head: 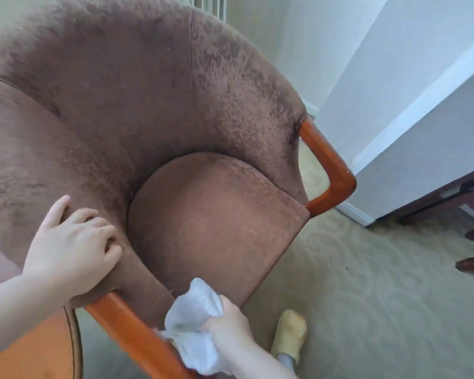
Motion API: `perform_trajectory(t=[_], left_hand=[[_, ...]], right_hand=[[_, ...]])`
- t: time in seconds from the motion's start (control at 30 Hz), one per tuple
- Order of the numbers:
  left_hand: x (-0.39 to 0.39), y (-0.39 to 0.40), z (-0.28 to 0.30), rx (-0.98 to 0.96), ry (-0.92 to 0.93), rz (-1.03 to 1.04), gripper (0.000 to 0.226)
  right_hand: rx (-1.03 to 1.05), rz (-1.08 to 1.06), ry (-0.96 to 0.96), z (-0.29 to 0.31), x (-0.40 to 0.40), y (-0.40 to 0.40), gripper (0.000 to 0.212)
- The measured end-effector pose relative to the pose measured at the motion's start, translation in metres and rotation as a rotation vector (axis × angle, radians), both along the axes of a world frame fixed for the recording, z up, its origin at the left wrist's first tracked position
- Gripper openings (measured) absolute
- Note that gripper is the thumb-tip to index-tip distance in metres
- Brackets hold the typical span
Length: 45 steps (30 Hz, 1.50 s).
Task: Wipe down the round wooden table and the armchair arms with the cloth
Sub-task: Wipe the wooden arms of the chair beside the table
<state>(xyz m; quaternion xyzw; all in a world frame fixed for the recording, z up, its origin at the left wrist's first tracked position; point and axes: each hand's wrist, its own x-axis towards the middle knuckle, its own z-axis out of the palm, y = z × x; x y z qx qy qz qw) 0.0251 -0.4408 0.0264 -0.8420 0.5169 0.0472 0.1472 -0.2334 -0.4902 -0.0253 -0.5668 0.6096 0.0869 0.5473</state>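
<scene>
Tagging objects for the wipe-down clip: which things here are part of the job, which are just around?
Job: cloth, near wooden arm, far wooden arm, round table, right hand, left hand.
Around: slipper, carpet, dark furniture legs.

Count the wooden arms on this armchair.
2. The near wooden arm runs under the cloth at the bottom; the far wooden arm sticks out at the right, untouched.

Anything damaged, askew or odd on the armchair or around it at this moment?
Little stands out. The far arm has a small pale nick at its outer corner, possibly chipped finish. The upholstery looks mottled, maybe worn or brushed nap. The right hand presses the cloth on the near arm; the left hand steadies the chair.
</scene>
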Motion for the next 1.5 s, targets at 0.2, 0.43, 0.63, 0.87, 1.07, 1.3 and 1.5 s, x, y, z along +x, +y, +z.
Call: perform_trajectory(t=[0.2,0.43,0.63,0.87,1.07,1.3,1.5], left_hand=[[-0.043,-0.161,-0.004,-0.15,0.325,0.309,0.032],[-0.09,-0.387,0.028,-0.515,0.337,0.225,0.059],[-0.097,-0.462,0.013,-0.401,0.174,0.003,0.054],[-0.094,-0.474,-0.018,-0.303,0.148,-0.015,0.054],[-0.066,-0.483,-0.009,-0.275,0.055,-0.23,0.054],[-0.065,-0.493,-0.014,-0.278,0.141,-0.177,0.052],[-0.063,-0.492,-0.013,-0.29,0.191,-0.187,0.045]], right_hand=[[-0.414,0.368,-0.256,0.059,-0.017,-0.206,0.062],[-1.196,0.41,-0.083,0.091,-0.012,-0.428,0.061],[-1.091,0.462,-0.087,0.002,-0.055,-0.424,0.066],[-0.621,-0.242,0.118,-0.007,-0.067,-0.449,0.038],[-1.103,0.116,-0.083,0.013,0.016,-0.417,0.064],[-1.183,0.366,-0.061,-0.025,-0.107,-0.431,0.067],[-1.183,0.339,0.014,-0.006,-0.005,-0.418,0.069]])
